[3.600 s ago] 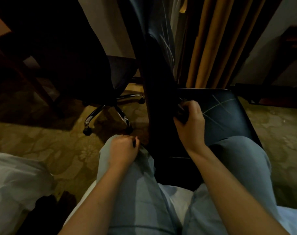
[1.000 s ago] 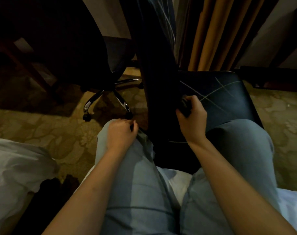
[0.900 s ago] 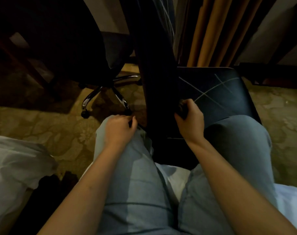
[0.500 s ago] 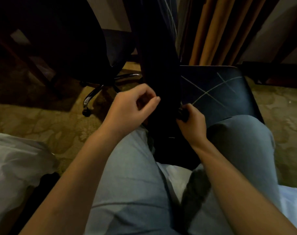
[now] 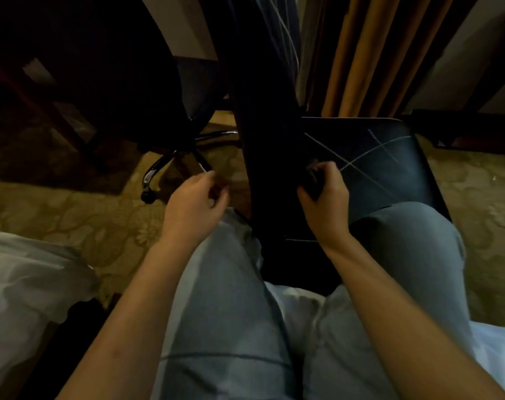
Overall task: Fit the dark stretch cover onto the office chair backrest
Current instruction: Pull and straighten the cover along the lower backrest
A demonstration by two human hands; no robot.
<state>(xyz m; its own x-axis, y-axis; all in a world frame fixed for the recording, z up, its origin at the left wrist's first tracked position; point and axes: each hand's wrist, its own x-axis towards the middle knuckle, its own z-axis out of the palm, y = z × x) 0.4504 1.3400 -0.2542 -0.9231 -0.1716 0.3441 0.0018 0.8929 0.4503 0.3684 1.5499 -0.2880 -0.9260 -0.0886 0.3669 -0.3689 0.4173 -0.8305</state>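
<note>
Two knees [image 5: 231, 255] sit either side of the chair [image 5: 389, 168]; free carpet [image 5: 86, 215] lies on the left. The cover [image 5: 264, 96] stands tall between them, long side up and down. The right hand [image 5: 324, 203] grips a bunch at its edge. The left hand [image 5: 195, 203], blurry and curled, has moved off the cover; I cannot tell if it holds anything.

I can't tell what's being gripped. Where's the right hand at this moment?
Head view, right of centre: the right hand grips a bunched bit of the dark cover at the foot of the upright backrest, beside the line-patterned seat.
</note>
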